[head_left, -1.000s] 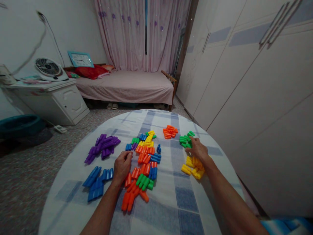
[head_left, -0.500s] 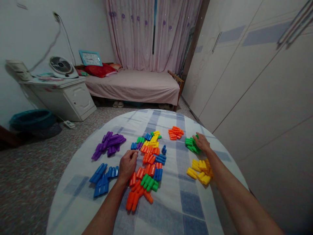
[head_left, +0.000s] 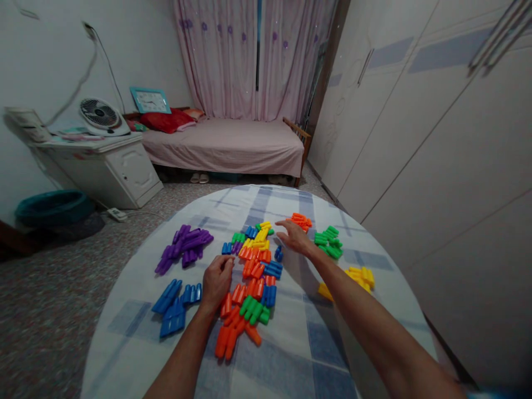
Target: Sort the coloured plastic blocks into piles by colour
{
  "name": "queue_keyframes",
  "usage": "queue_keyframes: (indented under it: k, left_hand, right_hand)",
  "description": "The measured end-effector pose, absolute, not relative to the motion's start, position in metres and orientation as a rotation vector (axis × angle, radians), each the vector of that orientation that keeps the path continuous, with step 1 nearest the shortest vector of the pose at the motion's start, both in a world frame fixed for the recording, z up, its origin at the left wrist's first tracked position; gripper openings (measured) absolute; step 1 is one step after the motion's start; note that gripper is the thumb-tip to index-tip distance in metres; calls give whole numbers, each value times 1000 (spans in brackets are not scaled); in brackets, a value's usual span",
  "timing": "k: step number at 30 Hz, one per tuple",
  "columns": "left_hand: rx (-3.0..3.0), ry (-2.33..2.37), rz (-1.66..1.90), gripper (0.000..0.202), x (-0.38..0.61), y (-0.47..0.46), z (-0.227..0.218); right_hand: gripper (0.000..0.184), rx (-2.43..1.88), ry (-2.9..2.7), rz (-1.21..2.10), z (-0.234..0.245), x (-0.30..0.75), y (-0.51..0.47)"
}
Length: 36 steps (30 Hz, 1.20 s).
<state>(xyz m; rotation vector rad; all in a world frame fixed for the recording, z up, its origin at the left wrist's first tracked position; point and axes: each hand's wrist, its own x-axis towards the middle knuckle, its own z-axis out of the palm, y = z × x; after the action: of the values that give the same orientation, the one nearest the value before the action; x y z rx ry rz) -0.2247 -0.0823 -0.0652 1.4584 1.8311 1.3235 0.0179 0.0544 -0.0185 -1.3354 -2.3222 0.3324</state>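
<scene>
Down the middle of the table runs a long joined row of coloured plastic building pieces (head_left: 251, 263), mostly orange with green, blue, yellow and purple parts. My left hand (head_left: 216, 281) rests against its left side, fingers curled in; whatever they hold, if anything, is hidden. My right hand (head_left: 294, 235) is over the table right of the row's far end, fingers spread and nothing seen in them. Just behind it lies a pile of orange pieces (head_left: 302, 221), partly covered by the hand. A small blue piece (head_left: 278, 254) stands alone between the row and my right hand.
Sorted piles lie around: purple pieces (head_left: 185, 246) and blue pieces (head_left: 172, 316) at left, green pieces (head_left: 329, 243) at right, yellow pieces (head_left: 361, 277) partly behind my right forearm. A checked cloth (head_left: 328, 349) covers the round table. Beyond stand a bed (head_left: 233, 141) and a wardrobe (head_left: 415, 138).
My right hand has left the green pile and moved left, towards the row and the orange pile. The green pieces now show uncovered. My left hand has stayed in place.
</scene>
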Motion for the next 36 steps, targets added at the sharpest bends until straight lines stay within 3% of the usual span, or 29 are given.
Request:
queue_keyframes:
  k: [9,18,27,36]
  left_hand:
    - [1478,1838,1312,32,-222,-84,-60]
    - [1482,1840,1314,33,-223,-83,-63]
    - [1476,1836,1315,33,-223,-83,-63]
    - [1461,1829,1300,33,-224,-82,-65]
  right_hand:
    - [27,-1193,-2441,366,-3,-22,15]
    - [33,-1288,-2466,307,-1,-22,-22]
    - [28,-1331,-2287,314,-3,6,-10]
    - [34,-1442,-2321,292,-4,5,12]
